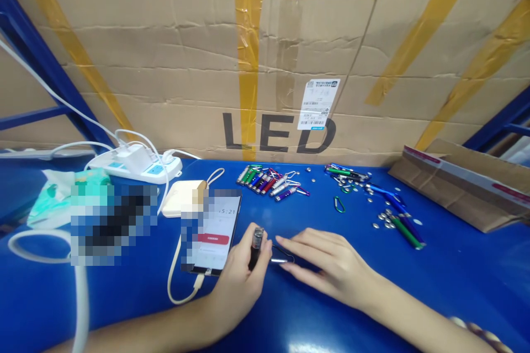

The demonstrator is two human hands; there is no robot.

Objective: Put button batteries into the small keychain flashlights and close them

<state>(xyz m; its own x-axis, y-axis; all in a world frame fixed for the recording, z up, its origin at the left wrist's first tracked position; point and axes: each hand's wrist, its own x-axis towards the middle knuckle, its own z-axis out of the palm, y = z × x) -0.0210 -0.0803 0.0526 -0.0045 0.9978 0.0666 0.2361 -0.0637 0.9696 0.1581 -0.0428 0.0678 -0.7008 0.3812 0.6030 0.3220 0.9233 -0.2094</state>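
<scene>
My left hand (242, 265) is closed round a small black flashlight (256, 240), its clear and silver end pointing up between thumb and fingers. Beside it, my right hand (331, 265) has its index finger and thumb at either side of a small black and silver carabiner clip (281, 260), gripping it lightly. The clip sits right by the flashlight; the joint between them is hidden. Beyond my hands lies a row of colored mini flashlights (269, 182) with clips. Left of my left hand is a phone (217, 231) showing a timer-like screen.
A power strip (168, 168), a cream power bank (178, 198) and a tissue pack (53, 204) stand left. Button cells (387, 219), a green carabiner (339, 204) and green tubes (406, 231) lie right. An open cardboard box (451, 193) and a large LED carton (182, 66) stand behind.
</scene>
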